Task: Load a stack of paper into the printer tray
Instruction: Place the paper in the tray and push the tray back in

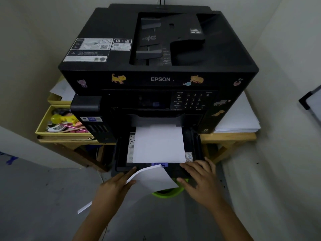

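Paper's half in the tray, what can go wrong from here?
1. The paper stack bows down over the tray's front edge, so pushing may buckle or crease it.
2. The blue edge guide sits under the sheets and may catch them.
3. The left hand holds one corner only and the right hand rests on the printer tray, so the stack may skew.

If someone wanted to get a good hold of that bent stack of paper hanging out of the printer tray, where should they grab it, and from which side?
Probably the paper stack's near end, from the front. Its far end already lies in the tray, so only the curled end overhanging the tray's front edge is free. The left hand holds its left edge; the right hand rests by its right corner. A hold on both side edges would keep it from sagging.
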Available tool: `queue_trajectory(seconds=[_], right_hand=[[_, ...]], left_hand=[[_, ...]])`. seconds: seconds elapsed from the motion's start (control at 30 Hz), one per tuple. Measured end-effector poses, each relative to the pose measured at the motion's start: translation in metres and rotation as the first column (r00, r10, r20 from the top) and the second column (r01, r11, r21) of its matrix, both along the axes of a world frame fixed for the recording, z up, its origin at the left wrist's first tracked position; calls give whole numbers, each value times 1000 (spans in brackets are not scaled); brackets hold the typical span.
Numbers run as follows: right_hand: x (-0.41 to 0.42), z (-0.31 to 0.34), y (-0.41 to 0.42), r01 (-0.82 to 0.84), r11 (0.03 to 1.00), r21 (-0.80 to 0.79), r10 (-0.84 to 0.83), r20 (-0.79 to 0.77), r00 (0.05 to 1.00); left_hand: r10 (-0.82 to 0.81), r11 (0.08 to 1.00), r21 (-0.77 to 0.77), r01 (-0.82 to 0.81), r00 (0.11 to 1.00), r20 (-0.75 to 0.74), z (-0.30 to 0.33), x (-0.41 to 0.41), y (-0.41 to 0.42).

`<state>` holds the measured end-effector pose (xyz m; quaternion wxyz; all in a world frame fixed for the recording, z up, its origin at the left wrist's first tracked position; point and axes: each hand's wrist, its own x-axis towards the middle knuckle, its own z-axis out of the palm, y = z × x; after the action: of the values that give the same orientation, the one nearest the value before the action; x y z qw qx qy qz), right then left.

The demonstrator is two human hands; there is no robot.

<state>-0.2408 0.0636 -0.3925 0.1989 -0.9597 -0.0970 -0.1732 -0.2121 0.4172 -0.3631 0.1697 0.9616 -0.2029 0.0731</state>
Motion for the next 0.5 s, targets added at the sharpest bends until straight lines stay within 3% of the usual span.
queue_trajectory(seconds=[0.27,0.5], right_hand=[[12,-10,3,16,1000,8,-16,73,997],[71,-10,3,79,994,79,-85,69,994]], left_hand=[[26,1000,-17,-26,999,39,-3,7,-6],[72,997,-15,-71,993,95,13,64,-35]])
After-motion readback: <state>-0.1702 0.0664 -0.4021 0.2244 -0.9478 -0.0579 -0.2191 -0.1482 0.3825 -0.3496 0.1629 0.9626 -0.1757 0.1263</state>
